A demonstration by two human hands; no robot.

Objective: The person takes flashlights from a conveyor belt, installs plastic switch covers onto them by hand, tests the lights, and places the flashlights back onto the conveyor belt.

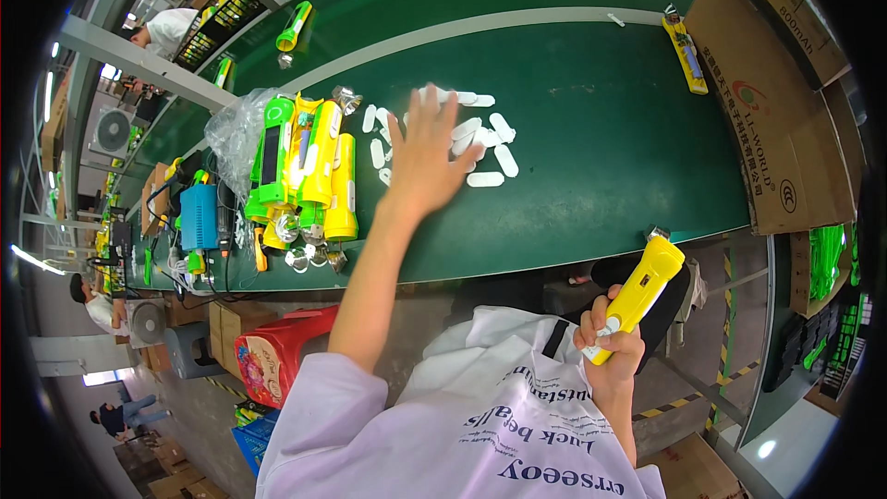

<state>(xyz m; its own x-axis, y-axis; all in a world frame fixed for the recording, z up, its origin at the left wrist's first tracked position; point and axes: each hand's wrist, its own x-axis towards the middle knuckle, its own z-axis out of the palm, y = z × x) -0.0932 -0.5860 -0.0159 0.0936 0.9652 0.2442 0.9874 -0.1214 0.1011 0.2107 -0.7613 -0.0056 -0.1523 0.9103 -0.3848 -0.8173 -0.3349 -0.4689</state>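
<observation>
My left hand (428,152) reaches over the green workbench with its fingers spread. It lies on or just above a loose group of small white oblong pieces (486,179) with rounded ends, and hides some of them. I cannot make out any piece held in it. Close to my body, off the bench's front edge, my right hand (610,337) is wrapped around a yellow flashlight (643,285). The flashlight is tilted, with its silvery head end up and a small dark slot on its side. A white patch shows near my fingers.
Left of the white pieces lies a pile of yellow and green flashlights (305,162) beside a clear plastic bag (238,134). A blue box-shaped device (199,217) stands farther left. At the right are a cardboard box (771,120) and another yellow flashlight (686,55). A red stool (286,351) stands below.
</observation>
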